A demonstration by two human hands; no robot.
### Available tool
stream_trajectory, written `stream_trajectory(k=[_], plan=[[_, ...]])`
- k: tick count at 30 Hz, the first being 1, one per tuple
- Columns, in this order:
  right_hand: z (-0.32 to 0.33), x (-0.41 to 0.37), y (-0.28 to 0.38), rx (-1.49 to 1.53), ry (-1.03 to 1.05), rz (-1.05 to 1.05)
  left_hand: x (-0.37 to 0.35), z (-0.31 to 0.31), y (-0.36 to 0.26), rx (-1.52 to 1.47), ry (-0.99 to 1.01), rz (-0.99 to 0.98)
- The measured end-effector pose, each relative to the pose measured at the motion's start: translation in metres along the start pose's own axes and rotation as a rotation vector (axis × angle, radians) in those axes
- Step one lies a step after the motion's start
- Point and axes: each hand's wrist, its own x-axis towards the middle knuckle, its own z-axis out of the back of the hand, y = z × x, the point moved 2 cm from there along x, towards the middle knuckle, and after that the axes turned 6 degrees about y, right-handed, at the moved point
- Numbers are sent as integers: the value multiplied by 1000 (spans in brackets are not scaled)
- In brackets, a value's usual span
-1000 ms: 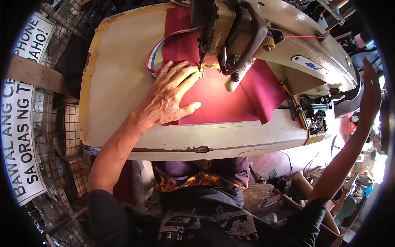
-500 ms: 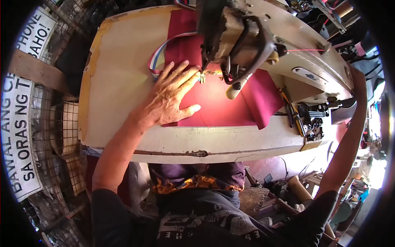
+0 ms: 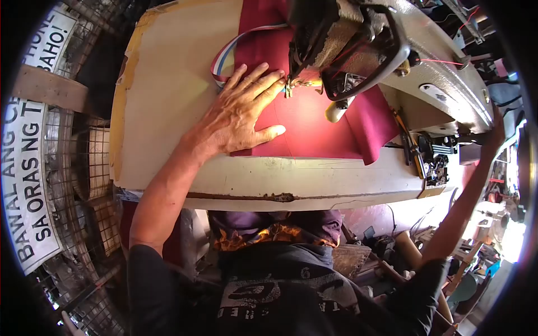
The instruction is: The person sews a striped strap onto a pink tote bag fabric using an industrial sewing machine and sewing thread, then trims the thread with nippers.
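My left hand (image 3: 244, 112) lies flat with fingers spread on dark red fabric (image 3: 319, 137), its fingertips just left of the presser foot (image 3: 288, 88). The fabric runs under the head of a sewing machine (image 3: 443, 92). A striped white, blue and red ribbon (image 3: 224, 53) loops over the cloth beyond my fingers. At the machine's far right end, my right hand (image 3: 495, 133) is beside the handwheel area; its fingers are dark and hard to make out. Red thread (image 3: 440, 60) runs along the machine's arm.
Yellow-handled snips (image 3: 414, 154) and a bobbin winder (image 3: 436, 162) are on the right of the pale sewing table (image 3: 174, 73). The table's front edge (image 3: 274, 197) is chipped. On the left are wire mesh (image 3: 92, 162) and lettered signs (image 3: 33, 179).
My right hand has moved down toward me at the machine's right end. My left hand stays flat on the fabric. The whole view has shifted slightly.
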Motion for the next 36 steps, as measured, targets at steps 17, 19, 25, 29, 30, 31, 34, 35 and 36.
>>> stream_trajectory(k=[17,19,25,29,30,31,34,35,36], plan=[[-2,-130,206,194,-296,-181,-19,30,43,341,98,480],[-5,-153,310,360,-51,-178,-42,30,9,398,122,608],[-25,-122,460,735,257,331,-57,46,-42,464,290,656],[-66,-96,481,755,300,394,-31,53,-26,414,-85,253],[-73,-91,483,732,340,422,-22,45,-20,258,-210,84],[-79,-89,483,708,379,450,-15,37,-17,137,-174,16],[-78,-84,485,862,516,295,-8,18,-9,-88,-85,-124],[-79,-85,485,914,569,220,-10,15,-7,-67,-101,-127],[-80,-88,486,785,441,384,-12,12,-7,-47,-116,-132]])
